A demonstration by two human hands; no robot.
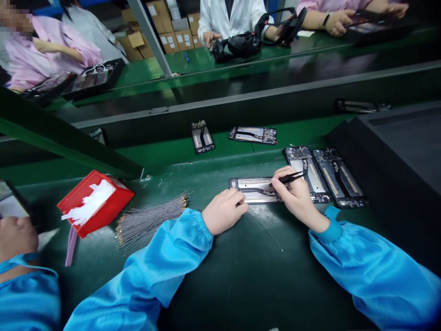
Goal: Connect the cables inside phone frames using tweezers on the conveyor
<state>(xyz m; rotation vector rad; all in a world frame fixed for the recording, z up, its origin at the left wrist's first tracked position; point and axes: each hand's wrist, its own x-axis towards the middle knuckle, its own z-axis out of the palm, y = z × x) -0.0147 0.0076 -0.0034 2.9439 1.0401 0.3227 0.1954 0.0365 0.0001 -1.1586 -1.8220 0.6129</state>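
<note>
Under my hands lies an opened phone (257,197), its silver inner frame and black ribbon cable exposed. My left hand (225,210) rests at its left end, fingers closed over the edge. From those fingertips a thin cable (267,230) trails onto the table; its upper end is hidden. My right hand (295,193), over the phone's right end, is closed on black tweezers (290,178). Just right of it two more opened phones, a nearer one (319,181) and a farther one (342,177), lie side by side. A bundle of thin grey cables (151,220) lies left of my left hand.
A red box (113,207) with white paper strips stands left, near a post (69,131). Beyond lie two opened phones (202,137) (253,134). A large black tray (406,151) fills the right side. A co-worker's hand (15,239) is far left; other people sit across.
</note>
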